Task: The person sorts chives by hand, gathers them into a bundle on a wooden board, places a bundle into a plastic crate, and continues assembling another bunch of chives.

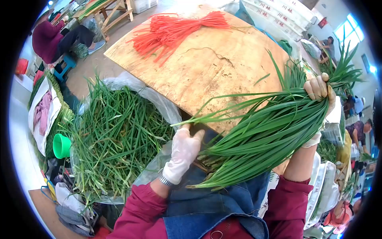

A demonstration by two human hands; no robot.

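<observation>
Bunch (pixel 270 127) of long greens clenched in right hand (pixel 318 88), over board (pixel 246 51) edge and apron (pixel 191 203), likely to fan stalk ends free; left hand (pixel 183 149) near stray stalk (pixel 191 120), thumb apart, contact unclear; red strips (pixel 171 34) farther off, out of the way.

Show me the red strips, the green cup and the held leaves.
Red strips (pixel 179 31): head view, middle of the bunch.
Green cup (pixel 60 146): head view, its side.
Held leaves (pixel 274 123): head view, mid-length.
</observation>
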